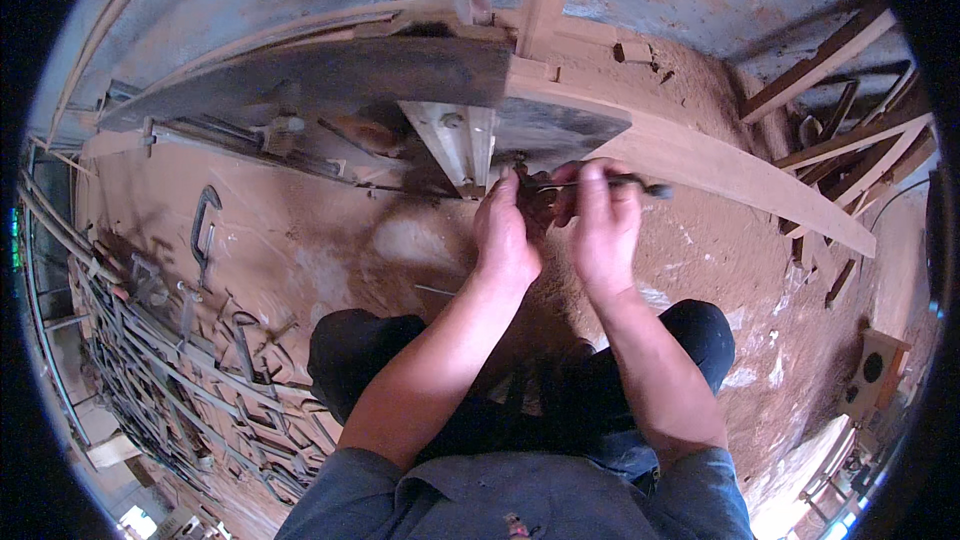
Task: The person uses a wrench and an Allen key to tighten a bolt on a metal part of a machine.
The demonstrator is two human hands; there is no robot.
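Observation:
My right hand (607, 219) is closed on a dark metal bar (642, 183), which ends in a lighter tip at the right. My left hand (502, 228) is curled just beside it, thumb up, on something I cannot make out. Both hands are just below a dark, flat board (331, 77) and at the lower end of a pale angled bracket (447, 139). A smaller dark panel (562, 122) lies behind my fingers, against a long pale curved plank (763, 180).
A C-clamp (205, 230) lies on the dusty floor (405, 240) to the left. Several more clamps and long metal bars (180, 360) are heaped at lower left. Wooden offcuts (822, 148) lean at upper right, and a small wooden box (873, 368) stands at the right.

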